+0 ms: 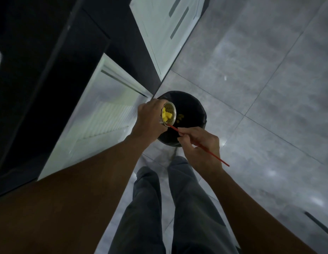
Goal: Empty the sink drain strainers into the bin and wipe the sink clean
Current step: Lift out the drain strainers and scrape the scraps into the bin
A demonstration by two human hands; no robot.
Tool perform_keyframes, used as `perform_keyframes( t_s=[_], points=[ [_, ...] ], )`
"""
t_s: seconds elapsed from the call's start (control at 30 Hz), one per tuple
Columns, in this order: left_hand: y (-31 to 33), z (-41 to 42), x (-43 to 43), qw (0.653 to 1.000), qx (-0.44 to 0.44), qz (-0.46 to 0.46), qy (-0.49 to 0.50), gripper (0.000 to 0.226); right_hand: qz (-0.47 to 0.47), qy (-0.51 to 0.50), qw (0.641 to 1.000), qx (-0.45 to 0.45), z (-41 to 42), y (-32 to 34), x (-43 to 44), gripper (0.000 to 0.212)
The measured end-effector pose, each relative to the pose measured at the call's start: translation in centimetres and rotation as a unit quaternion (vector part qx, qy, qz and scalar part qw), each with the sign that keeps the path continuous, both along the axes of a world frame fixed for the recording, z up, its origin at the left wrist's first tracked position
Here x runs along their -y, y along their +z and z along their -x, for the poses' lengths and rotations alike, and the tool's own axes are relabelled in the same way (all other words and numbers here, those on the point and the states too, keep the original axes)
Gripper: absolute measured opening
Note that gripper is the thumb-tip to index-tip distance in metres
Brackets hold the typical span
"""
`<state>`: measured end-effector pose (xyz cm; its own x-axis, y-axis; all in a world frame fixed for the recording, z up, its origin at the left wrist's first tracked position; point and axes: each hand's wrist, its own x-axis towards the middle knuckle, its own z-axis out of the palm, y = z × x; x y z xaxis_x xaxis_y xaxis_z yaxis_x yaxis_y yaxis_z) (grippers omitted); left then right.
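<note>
My left hand (149,119) grips a round metal sink strainer (171,109), tilted on its side over a black-lined bin (194,109) on the floor. Yellow food bits (167,115) cling inside the strainer, and a few more yellow bits (180,118) lie down in the bin. My right hand (199,143) pinches a thin red stick (213,154) whose tip touches the strainer's lower rim. The sink is out of view.
A dark counter edge (55,74) runs along the left above pale cabinet doors (104,110). Grey floor tiles (260,79) spread to the right of the bin. My legs in grey trousers (159,208) stand just behind the bin.
</note>
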<state>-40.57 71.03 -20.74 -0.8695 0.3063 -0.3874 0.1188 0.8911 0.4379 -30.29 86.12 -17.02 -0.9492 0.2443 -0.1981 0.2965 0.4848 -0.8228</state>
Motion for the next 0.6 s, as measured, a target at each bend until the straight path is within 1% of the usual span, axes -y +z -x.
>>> perform_keyframes(
  t_s=[0.1,0.23,0.33,0.5,0.6],
  points=[
    [-0.3,-0.1,0.3,1.0,0.004,0.02,0.0,0.08,0.015,-0.028,0.999,0.004,-0.5,0.4,0.0,0.015],
    [-0.7,-0.3,0.4,0.999,0.008,0.032,0.004,0.081,0.019,-0.061,0.998,-0.024,-1.0,0.9,-0.2,0.015],
    [-1.2,-0.4,0.2,1.0,0.005,0.03,0.0,0.08,0.024,-0.034,0.999,-0.036,-1.0,0.5,0.4,0.015],
    [-2.1,-0.4,-0.1,0.999,-0.007,0.034,-0.022,0.081,0.006,-0.006,1.0,0.017,0.1,-1.1,0.7,0.017],
    [-2.2,-0.4,-0.1,0.999,0.003,0.041,-0.019,0.081,0.012,-0.013,1.0,0.022,0.4,-1.4,0.0,0.016]
  ],
)
